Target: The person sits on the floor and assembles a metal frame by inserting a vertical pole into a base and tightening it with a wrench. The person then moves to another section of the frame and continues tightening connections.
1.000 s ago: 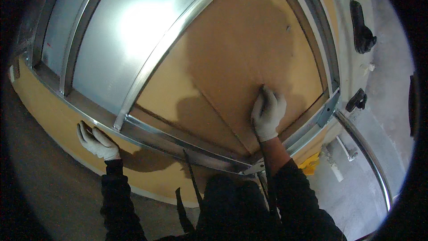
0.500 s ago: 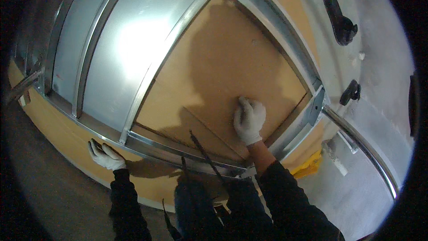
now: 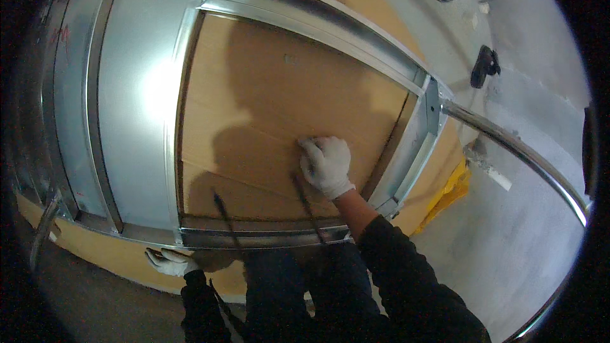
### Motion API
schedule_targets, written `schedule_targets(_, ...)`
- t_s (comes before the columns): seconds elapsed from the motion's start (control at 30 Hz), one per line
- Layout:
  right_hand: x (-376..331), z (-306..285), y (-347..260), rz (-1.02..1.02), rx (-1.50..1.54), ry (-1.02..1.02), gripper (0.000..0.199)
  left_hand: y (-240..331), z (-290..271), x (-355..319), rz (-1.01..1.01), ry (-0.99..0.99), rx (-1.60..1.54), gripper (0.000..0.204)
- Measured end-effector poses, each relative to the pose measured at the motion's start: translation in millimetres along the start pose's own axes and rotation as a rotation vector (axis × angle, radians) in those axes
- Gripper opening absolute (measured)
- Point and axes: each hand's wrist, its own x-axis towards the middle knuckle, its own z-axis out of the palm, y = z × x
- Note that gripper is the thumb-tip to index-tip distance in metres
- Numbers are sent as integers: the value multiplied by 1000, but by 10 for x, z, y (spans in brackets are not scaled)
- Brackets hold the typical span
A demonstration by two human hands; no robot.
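Observation:
My right hand [image 3: 327, 165], in a white glove, lies flat on a tan board [image 3: 273, 95], fingers pointing up and left. It holds nothing that I can see. The board sits inside a frame of shiny metal studs [image 3: 318, 9]. My left hand [image 3: 170, 260], also gloved, rests with fingers apart against the tan strip just under the lower metal track [image 3: 254, 236]. Two thin dark straps [image 3: 223, 216] hang in front of the board between my arms.
A grey sheet [image 3: 130, 101] fills the frame bays to the left. A bent metal rail [image 3: 521, 149] runs off to the right over grey concrete. A yellow object [image 3: 452, 192] lies beside the frame's right corner. Two black items [image 3: 485, 65] sit on the concrete.
The view has swung, so the frame now fills more of the picture. My right hand has slid a little along the tan board. My left hand stays at the lower edge.

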Motion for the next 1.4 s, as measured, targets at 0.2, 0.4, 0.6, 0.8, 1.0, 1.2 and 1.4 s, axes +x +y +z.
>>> schedule_targets(0.2,-53,43,-55,3,-6,101,32,58,-65,41,84,0,235,54)
schedule_targets(0.4,-89,81,-82,50,-40,174,27,47,-72,41,99,13,266,56)
schedule_targets(0.6,-293,-10,-429,431,476,427,31,-122,22,91,120,82,294,56)
schedule_targets(0.8,-1934,-380,-960,376,752,-11,29,-221,61,116,121,130,317,53)
schedule_targets(1.0,-3780,-866,-493,698,799,-98,27,294,-58,-25,-46,88,-570,42)
schedule_targets(1.2,-4186,-889,723,910,471,139,19,2475,-837,-1479,791,-487,-745,44)
schedule_targets(1.4,-3681,-895,1171,414,100,282,18,3425,-677,-2572,1313,-901,-469,54)
